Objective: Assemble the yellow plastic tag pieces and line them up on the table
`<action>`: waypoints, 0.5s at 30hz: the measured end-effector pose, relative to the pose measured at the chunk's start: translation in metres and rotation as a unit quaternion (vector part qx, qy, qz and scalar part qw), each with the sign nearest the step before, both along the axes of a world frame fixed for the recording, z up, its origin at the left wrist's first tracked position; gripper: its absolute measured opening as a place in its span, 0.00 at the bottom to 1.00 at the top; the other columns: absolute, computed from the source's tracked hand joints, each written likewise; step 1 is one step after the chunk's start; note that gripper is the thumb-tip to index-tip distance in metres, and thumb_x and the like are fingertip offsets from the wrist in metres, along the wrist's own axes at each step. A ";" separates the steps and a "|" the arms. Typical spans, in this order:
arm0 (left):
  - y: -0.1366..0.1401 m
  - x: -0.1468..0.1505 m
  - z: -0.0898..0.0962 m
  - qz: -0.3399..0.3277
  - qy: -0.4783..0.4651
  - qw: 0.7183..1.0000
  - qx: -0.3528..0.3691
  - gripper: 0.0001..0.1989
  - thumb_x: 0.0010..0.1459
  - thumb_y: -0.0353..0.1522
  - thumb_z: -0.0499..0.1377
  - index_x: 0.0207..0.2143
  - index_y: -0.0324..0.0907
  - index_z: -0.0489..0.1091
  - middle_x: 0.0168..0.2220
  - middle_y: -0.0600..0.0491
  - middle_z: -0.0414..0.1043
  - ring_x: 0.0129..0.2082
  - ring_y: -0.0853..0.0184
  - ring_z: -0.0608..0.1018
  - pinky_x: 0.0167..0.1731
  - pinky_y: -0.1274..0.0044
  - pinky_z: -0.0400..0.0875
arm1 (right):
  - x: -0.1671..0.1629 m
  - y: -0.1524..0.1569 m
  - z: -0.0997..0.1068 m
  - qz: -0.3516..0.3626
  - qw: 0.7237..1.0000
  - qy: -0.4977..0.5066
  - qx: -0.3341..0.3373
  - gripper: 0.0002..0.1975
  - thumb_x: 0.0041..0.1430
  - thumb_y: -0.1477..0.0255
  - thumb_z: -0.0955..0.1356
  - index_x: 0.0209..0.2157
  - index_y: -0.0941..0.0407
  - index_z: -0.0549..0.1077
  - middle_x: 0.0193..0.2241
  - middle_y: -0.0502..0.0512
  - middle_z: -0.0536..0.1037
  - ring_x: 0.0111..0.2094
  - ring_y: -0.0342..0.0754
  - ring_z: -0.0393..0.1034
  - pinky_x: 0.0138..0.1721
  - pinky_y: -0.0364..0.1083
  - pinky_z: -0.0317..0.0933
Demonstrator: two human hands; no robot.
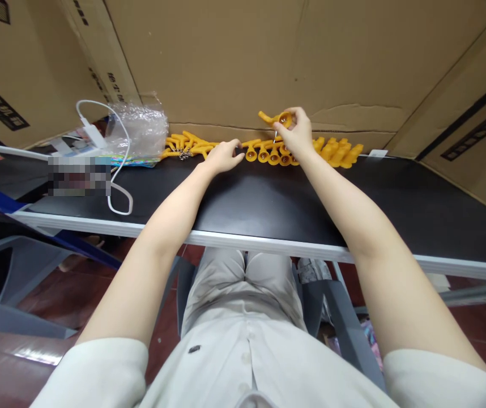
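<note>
My right hand (299,133) is raised just above the back of the table, closed on a yellow-orange plastic piece (271,118) with a round cup and a short stem. A thin shiny metal bit (275,136) shows under its fingers. Below it, similar yellow cup pieces (274,157) lie in a row with their round ends toward me. My left hand (225,157) rests at the left end of that row, thumb and fingers curled together; what lies between them is too small to make out. Left of it lie branched yellow pieces (190,140) with small metal chains (183,153).
More yellow pieces (340,153) are stacked on the right. A clear bubble-wrap bag (139,127), a white cable (127,141) and colourful flat packets (135,162) occupy the left. Tall cardboard (243,62) walls the back of the black table (264,204).
</note>
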State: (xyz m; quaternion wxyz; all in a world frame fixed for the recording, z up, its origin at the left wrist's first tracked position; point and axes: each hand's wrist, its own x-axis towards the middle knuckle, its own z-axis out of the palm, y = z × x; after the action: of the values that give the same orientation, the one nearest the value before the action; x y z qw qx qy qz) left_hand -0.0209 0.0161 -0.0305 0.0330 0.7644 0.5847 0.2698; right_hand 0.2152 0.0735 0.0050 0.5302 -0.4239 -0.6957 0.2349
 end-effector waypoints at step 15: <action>-0.005 0.006 0.007 -0.004 0.062 0.998 -0.016 0.18 0.71 0.34 0.58 0.53 0.38 0.83 0.47 0.43 0.85 0.49 0.53 0.83 0.55 0.67 0.77 | -0.001 -0.017 -0.019 -0.131 0.846 -0.515 0.031 0.29 0.73 0.75 0.60 0.72 0.68 0.65 0.70 0.83 0.73 0.69 0.75 0.70 0.69 0.70 0.61</action>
State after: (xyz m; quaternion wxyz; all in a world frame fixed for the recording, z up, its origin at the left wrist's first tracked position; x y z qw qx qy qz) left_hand -0.0151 0.0107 -0.0233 0.0101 0.7810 0.5871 0.2127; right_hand 0.2137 0.0567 -0.0139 0.1343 -0.5548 -0.8136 -0.1108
